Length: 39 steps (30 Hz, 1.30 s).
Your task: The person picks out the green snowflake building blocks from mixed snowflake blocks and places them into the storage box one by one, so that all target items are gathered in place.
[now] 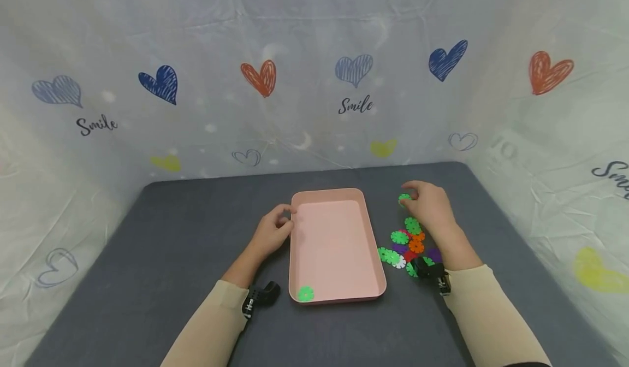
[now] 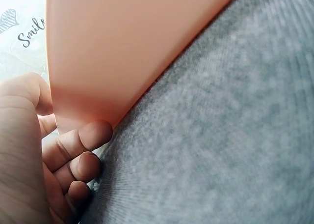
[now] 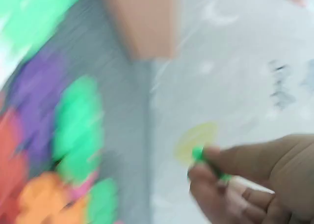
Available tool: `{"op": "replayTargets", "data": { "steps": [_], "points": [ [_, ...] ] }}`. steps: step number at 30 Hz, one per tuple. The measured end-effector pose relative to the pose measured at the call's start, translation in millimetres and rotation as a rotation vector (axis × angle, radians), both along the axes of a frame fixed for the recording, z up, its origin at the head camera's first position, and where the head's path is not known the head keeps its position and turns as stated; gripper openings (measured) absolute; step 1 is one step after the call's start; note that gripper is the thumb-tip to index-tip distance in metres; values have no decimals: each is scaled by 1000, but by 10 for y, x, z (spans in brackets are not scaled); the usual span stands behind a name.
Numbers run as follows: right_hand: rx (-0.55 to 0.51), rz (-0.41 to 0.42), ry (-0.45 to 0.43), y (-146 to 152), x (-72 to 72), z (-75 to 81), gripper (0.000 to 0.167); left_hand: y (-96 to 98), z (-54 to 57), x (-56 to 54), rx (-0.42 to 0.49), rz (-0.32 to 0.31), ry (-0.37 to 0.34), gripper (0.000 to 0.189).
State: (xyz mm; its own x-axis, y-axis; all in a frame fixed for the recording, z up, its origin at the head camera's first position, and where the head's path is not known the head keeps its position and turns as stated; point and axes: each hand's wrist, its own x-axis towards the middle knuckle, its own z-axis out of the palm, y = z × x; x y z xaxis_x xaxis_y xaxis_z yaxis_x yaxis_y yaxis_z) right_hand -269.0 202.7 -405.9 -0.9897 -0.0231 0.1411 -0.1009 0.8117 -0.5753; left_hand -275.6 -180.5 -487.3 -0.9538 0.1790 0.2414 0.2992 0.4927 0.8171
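Observation:
A pink rectangular tray (image 1: 339,241) lies on the dark table, with one green notched plastic disc (image 1: 306,294) in its near left corner. My left hand (image 1: 272,230) holds the tray's left rim: in the left wrist view, a finger reaches over the edge while other curled fingertips (image 2: 95,134) touch the outer wall. Right of the tray's far end, my right hand (image 1: 432,206) pinches another green notched disc (image 3: 197,153) between thumb and fingers, raised above the table. Below that hand lies a loose pile of discs, including green discs (image 1: 399,237) and orange ones (image 1: 416,246).
Purple (image 1: 434,255), red and white discs (image 1: 400,262) also lie in the pile beside the tray's right wall. A pale curtain (image 1: 304,39) printed with hearts hangs behind and beside the table (image 1: 196,258). Each wrist wears a small black camera (image 1: 265,294).

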Motion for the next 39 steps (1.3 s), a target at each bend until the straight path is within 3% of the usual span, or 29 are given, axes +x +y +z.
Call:
{"op": "replayTargets", "data": {
  "steps": [4, 7, 12, 15, 18, 22, 29, 34, 39],
  "points": [
    [-243, 103, -121, -186, 125, 229, 43, 3, 2, -3, -4, 1, 11, 30],
    [-363, 200, -204, -394, 255, 328, 46, 6, 4, -3, -3, 0, 14, 30],
    [-437, 415, -224, -920, 538, 275, 43, 4, 17, 3, 3, -1, 2, 30],
    [-373, 531, -195, -1256, 714, 116, 36, 2, 23, 3, 0, 1, 3, 31],
    [-212, 594, -111, -1504, 816, -70, 30, -4, 28, -1, -1, 1, 7, 31],
    [-61, 599, -25, -1654, 824, -255, 29, -9, 25, -8, 2, -8, 11, 31],
    [-1, 639, -48, -1691, 771, -420, 21, -10, 5, -18, 16, -36, 13, 31],
    [67, 660, 6, -1606, 726, -280, 24, -11, 6, -23, 2, -21, 26, 31],
    [93, 533, 12, -1142, 535, 104, 28, -7, 3, -32, -17, -12, 30, 31]
  ]
}}
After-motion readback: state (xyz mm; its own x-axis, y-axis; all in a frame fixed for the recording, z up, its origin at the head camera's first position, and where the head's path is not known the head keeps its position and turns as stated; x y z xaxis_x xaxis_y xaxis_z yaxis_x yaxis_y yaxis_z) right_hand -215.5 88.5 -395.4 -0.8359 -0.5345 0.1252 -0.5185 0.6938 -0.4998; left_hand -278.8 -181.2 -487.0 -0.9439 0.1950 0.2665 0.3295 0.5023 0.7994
